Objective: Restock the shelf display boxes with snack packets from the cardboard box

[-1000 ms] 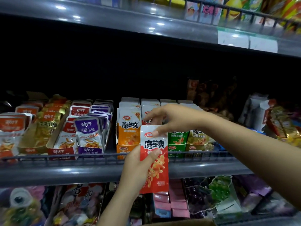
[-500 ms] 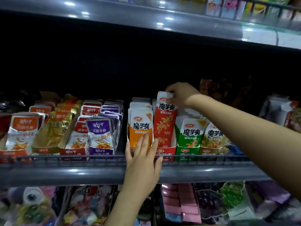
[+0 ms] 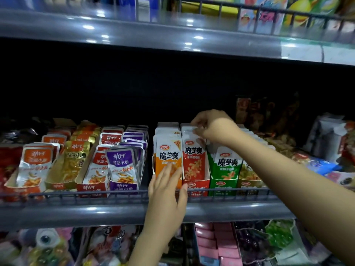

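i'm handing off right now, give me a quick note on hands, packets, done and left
Right hand: grip pinches the top edge of the red foil snack packet, now upright in the red cardboard display box.
Left hand: open, fingers resting on the front of the orange cardboard display box.
Done: this red packet is seated.
Left: let go, fetch more packets; the supply box is not in view.
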The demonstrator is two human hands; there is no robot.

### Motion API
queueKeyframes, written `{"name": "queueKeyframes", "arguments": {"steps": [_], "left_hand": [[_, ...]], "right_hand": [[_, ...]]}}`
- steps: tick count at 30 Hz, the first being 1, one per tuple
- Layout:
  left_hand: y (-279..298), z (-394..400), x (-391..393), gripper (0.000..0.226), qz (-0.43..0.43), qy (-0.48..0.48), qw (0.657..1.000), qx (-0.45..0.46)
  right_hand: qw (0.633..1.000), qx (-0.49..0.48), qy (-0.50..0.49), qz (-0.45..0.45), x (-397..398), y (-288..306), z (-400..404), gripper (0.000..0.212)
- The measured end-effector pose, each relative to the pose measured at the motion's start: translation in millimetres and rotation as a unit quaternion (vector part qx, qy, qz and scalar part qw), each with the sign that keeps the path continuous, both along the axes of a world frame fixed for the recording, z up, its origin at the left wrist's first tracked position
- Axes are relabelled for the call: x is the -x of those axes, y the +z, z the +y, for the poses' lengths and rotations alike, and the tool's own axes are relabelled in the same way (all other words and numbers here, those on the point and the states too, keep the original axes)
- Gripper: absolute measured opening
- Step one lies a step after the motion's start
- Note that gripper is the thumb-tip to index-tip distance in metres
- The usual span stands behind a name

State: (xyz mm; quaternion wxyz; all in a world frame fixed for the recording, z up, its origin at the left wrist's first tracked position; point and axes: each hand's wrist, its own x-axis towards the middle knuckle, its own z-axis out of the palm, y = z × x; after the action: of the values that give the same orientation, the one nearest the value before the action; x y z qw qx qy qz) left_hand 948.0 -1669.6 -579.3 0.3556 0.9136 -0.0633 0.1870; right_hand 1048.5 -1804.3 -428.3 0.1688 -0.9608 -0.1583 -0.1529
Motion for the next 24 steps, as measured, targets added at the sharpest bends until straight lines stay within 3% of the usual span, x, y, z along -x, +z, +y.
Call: {"name": "queueKeyframes", "arguments": {"steps": [2,6,14,18,24], "left_hand": [[7,6,7,0.046,-0.008,0.020,0.999,0.049],[19,29,11,0.041,-0.046,0.028,0.994,0.094],[43,31,-40,0.053,0.060,0.029,0.981,0.182],[56,29,-71,0.057,0.122,0.064,0.971,0.194],[53,35,-85,0.042,0.110,0.059,0.966,0.226]], "right_hand": [[0.998,-0.050,0.039,-0.016,17,-9,7,0.023],[0.988,-0.110,0.093,0.048,36,-41,27,0.028],[0.981,-0.183,-0.033,0.054,28,-104,48,0.041],[0.973,-0.211,-0.069,0.066,18,-117,55,0.030],[0.971,-0.231,-0.055,0.010,13,-124,56,0.048]]}}
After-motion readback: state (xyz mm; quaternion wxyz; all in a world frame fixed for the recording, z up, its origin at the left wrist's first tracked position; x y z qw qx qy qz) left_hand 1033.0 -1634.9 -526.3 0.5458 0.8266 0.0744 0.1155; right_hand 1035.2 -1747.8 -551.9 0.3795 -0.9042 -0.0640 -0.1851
